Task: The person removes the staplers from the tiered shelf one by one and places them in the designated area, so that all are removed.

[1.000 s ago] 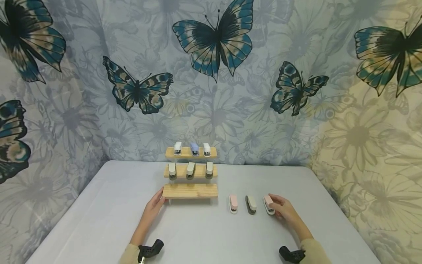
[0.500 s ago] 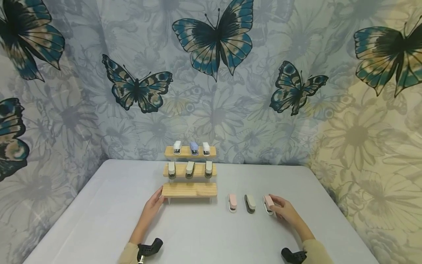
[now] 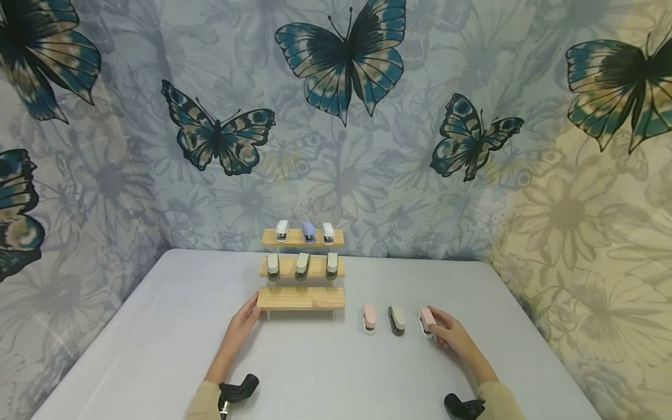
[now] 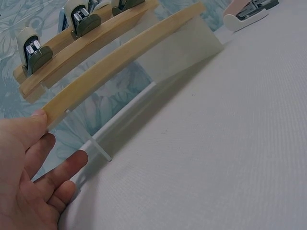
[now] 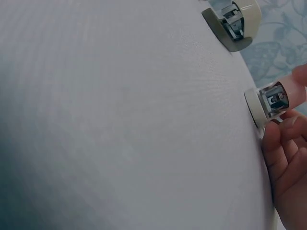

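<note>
In the head view, my left hand (image 3: 243, 321) is at the left end of the lowest board of a three-tier wooden display rack (image 3: 300, 298). The left wrist view shows the thumb (image 4: 36, 117) against the board's end, with the other fingers loosely bent below. My right hand (image 3: 452, 331) grips the right-hand pink stapler (image 3: 426, 318), thumb and fingers on either side. In the right wrist view, that stapler's white base (image 5: 256, 108) is at the tabletop; whether it touches cannot be told. Beside it lie a grey-green stapler (image 3: 397, 320) and another pink stapler (image 3: 369, 318).
The rack's middle board (image 3: 287, 266) bears three pale staplers with dark bases. On its top board (image 3: 269, 236) are two white staplers and a blue stapler (image 3: 308, 231). A white cloth covers the table (image 3: 325, 373). Behind it hangs a butterfly-patterned backdrop (image 3: 362, 175).
The head view has shifted slightly, so the rack and staplers appear a little higher. Both hands keep nearly the same places, and no stapler has visibly changed position on the table.
</note>
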Available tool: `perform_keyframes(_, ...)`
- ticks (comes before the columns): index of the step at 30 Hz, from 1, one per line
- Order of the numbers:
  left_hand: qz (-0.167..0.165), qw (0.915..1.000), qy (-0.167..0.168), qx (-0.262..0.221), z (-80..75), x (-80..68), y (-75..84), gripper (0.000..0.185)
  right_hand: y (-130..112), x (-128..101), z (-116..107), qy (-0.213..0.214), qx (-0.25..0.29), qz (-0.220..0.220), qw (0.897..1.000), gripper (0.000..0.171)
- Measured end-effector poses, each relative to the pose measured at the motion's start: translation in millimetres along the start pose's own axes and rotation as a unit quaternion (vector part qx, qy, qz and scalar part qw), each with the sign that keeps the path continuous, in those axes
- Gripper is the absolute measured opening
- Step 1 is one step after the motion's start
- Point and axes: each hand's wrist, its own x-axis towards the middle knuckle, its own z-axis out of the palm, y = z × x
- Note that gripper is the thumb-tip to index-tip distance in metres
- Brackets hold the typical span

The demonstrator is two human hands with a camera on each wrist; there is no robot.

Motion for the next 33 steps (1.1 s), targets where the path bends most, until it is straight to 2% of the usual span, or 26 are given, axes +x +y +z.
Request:
perform_keyframes(5, 0.008, 0.9999, 0.005, 0.002, 0.0, 0.7, 1.0, 0.050, -6, 0, -3, -0.015, -0.006, 0.004, 1.000, 0.056)
perform_keyframes(7, 0.017, 0.9998, 0.007, 0.001, 0.0, 1.3, 1.5, 0.049, -8, 0, -5, -0.017, 0.007, -0.021, 1.000, 0.055)
perform_keyframes(10, 0.030, 0.9995, 0.007, 0.000, 0.4, 1.9, 1.6, 0.049, -9, 2, -10, -0.002, 0.032, -0.082, 0.996, 0.052)
perform_keyframes(13, 0.033, 0.9995, 0.002, 0.003, 0.6, 1.3, 1.3, 0.049, 5, 13, -18, 0.035, 0.037, -0.139, 0.989, 0.048)
perform_keyframes(17, 0.023, 0.9996, -0.003, 0.013, -0.3, -0.2, 2.7, 0.050, 28, 39, -22, 0.063, 0.017, -0.173, 0.983, 0.047)
perform_keyframes(21, 0.020, 0.9997, -0.010, 0.013, -1.7, 1.2, 5.2, 0.050, 28, 60, -12, 0.044, 0.033, -0.201, 0.978, 0.047)
perform_keyframes(27, 0.012, 0.9999, -0.005, 0.009, -1.7, 1.2, 3.9, 0.050, -5, 70, 19, 0.005, 0.079, -0.233, 0.969, 0.053)
perform_keyframes(31, 0.026, 0.9996, -0.005, 0.004, -1.3, -0.3, 2.5, 0.049, -45, 63, 37, -0.040, 0.091, -0.236, 0.967, 0.058)
perform_keyframes(33, 0.026, 0.9996, -0.007, 0.003, -0.9, -0.7, 2.0, 0.050, -64, 57, 45, -0.055, 0.079, -0.233, 0.968, 0.059)
